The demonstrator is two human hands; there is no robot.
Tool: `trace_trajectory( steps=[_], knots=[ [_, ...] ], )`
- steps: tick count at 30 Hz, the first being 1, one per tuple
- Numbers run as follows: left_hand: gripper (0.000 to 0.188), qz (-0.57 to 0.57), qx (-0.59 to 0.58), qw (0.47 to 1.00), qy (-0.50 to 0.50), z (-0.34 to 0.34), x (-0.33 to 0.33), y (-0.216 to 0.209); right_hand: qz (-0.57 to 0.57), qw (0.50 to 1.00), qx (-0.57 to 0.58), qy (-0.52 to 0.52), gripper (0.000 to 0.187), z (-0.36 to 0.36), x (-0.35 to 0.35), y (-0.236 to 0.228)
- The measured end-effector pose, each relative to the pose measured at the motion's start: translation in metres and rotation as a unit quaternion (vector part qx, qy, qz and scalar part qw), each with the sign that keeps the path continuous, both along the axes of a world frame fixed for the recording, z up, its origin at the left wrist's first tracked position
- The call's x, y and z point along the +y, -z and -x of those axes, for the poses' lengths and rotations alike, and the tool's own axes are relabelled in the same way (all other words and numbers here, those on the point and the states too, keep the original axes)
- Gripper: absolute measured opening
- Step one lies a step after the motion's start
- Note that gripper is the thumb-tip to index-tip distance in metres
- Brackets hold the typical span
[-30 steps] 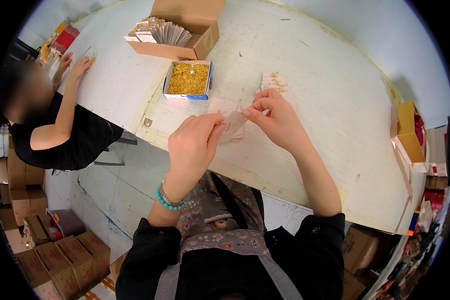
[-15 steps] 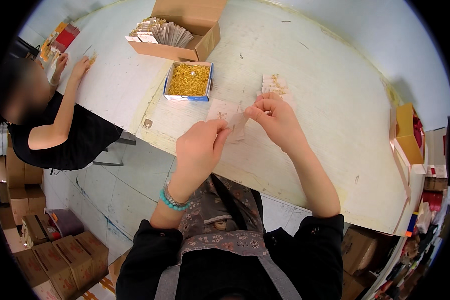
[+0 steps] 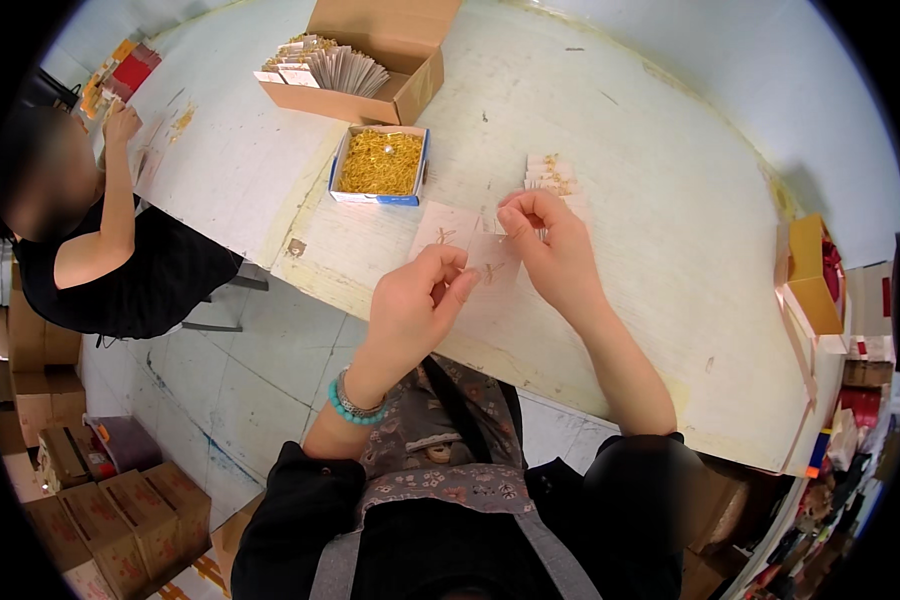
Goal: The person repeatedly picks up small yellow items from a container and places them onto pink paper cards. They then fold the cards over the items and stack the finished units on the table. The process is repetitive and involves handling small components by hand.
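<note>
Upper left, the other person's hand (image 3: 122,123) has moved off the gold bits (image 3: 183,121). Mid-frame, the left hand (image 3: 410,302) pinches a card (image 3: 492,263). Just right, the right hand (image 3: 554,248) has its thumb and finger close together near the card's top; I can't tell what they hold.

The left hand (image 3: 418,305) has moved rightward and a little nearer the body, and the pale card (image 3: 492,268) has turned so its face and small brown mark show more fully. A co-worker's hand (image 3: 121,122) has drawn away from the gold pieces (image 3: 182,122), leaving them uncovered.
</note>
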State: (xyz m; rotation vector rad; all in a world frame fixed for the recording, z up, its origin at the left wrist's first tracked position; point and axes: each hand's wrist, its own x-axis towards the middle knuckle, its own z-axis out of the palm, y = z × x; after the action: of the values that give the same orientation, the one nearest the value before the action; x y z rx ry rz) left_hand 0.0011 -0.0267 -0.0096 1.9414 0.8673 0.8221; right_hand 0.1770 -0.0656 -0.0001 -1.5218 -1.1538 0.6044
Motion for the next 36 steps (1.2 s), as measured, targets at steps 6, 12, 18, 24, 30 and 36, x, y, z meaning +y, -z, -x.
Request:
trace_trajectory(
  steps=[6,12,18,24,30,36],
  knots=[
    [0.013,-0.089,0.013,0.995,-0.033,0.003,0.028,0.015,0.082,0.975,-0.195,0.069,0.014,-0.058,-0.001,-0.013],
    [0.011,-0.369,0.182,0.894,-0.177,0.009,0.107,0.005,0.062,0.909,-0.403,0.090,0.010,-0.083,0.001,0.010],
    [0.013,-0.186,0.369,0.906,-0.092,0.011,0.156,0.014,-0.035,0.883,-0.447,0.141,0.005,-0.076,0.010,0.014],
    [0.011,-0.200,0.369,0.904,-0.082,0.002,0.145,0.013,-0.042,0.890,-0.435,0.132,0.004,-0.073,0.010,0.014],
    [0.010,-0.222,0.333,0.912,-0.088,0.001,0.146,0.017,-0.049,0.891,-0.435,0.118,0.004,-0.068,0.011,0.014],
    [0.010,-0.208,0.349,0.906,-0.115,-0.004,0.143,0.007,-0.055,0.886,-0.445,0.114,0.003,-0.067,0.011,0.015]
  ],
)
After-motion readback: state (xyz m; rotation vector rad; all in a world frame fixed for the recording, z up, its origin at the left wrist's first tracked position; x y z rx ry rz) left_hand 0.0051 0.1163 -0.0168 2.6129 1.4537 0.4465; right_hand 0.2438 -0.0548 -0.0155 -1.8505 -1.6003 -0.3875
